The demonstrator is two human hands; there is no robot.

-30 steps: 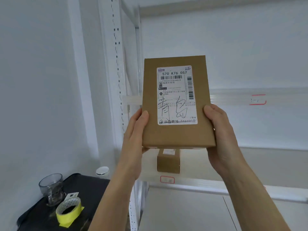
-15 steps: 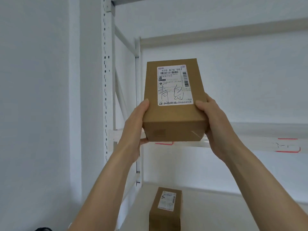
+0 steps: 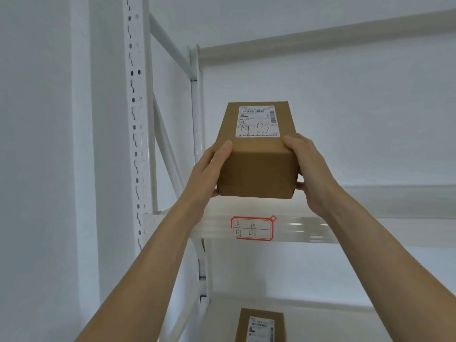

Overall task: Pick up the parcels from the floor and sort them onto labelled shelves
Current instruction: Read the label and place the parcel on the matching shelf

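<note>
Both hands form the grip: the left hand and right hand clasp the near end of a brown parcel from either side, thumbs on top. The parcel is held just above the front edge of the upper shelf, its long axis pointing away into the rack, the white shipping label facing up. A red-bordered handwritten shelf tag sits directly below it; a second parcel lies on the shelf beneath, cut off by the frame's bottom edge, its print too small to read.
</note>
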